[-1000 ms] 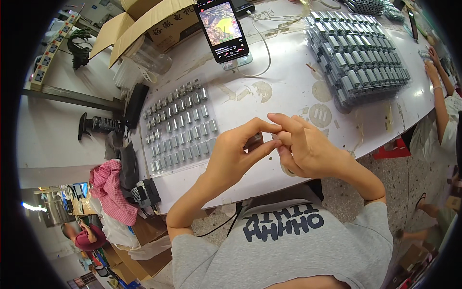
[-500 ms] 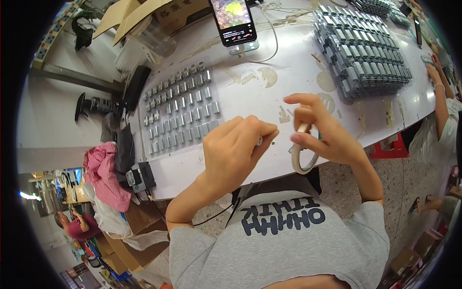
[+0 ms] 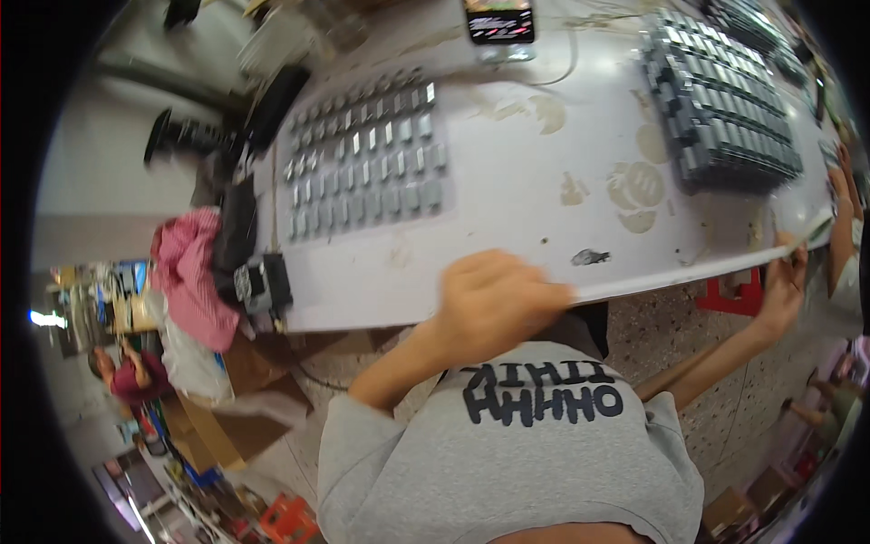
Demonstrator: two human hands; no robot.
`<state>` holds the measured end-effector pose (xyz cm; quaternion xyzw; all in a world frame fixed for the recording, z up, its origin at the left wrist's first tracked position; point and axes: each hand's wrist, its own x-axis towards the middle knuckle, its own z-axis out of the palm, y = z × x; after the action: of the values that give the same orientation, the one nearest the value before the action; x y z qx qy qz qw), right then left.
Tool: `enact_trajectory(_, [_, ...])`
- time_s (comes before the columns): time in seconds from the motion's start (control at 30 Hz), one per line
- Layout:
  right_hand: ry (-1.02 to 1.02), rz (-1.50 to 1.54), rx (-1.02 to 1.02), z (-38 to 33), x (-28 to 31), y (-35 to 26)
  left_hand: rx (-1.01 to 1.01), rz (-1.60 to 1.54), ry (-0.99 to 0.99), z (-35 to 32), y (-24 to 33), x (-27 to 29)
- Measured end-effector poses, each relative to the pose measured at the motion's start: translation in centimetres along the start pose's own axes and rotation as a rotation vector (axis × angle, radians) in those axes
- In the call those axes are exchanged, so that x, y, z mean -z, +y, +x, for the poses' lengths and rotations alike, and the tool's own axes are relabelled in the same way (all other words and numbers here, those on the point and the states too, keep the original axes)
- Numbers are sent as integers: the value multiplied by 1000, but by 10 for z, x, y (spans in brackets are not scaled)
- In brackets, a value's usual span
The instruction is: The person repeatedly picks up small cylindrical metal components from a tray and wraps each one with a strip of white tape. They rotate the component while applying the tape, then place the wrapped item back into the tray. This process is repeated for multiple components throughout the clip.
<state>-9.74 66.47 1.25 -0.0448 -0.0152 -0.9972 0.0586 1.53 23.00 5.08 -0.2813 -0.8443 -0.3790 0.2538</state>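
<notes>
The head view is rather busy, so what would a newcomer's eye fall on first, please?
Probably the stack of metallic pieces at the upper right of the white table, then the metallic rows on the table's left. The blurred left hand, near the picture's middle, may come next.

grey short-sleeved top (image 3: 517, 462), bold dark lettering (image 3: 551, 405) across it (upside down here), loose sleeves (image 3: 356, 440)

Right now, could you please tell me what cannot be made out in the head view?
Head view: whatever the left hand may hold, hidden by the curled, blurred hand itself.
Head view: what the pale thing at the right hand is, smeared by blur.
Head view: the upper part of the smartphone, cut off by the top edge.
Head view: fine detail on the metal cylinders, blurred and too small.
</notes>
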Motion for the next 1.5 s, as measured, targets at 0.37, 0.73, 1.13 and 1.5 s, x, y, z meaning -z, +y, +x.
enact_trajectory(0.37, [202,55,-4,26,-2,-104,-119,-159,31,8,-2,-61])
enact_trajectory(0.73, [57,-1209,1285,21,-41,43,369,-432,75,10,-9,-36])
enact_trajectory(1.13, [-20,-2244,678,-12,-8,18,460,-407,258,6,-10,24])
enact_trajectory(1.5, [-135,-635,63,-31,17,-199,700,-75,402,-50,-53,68])
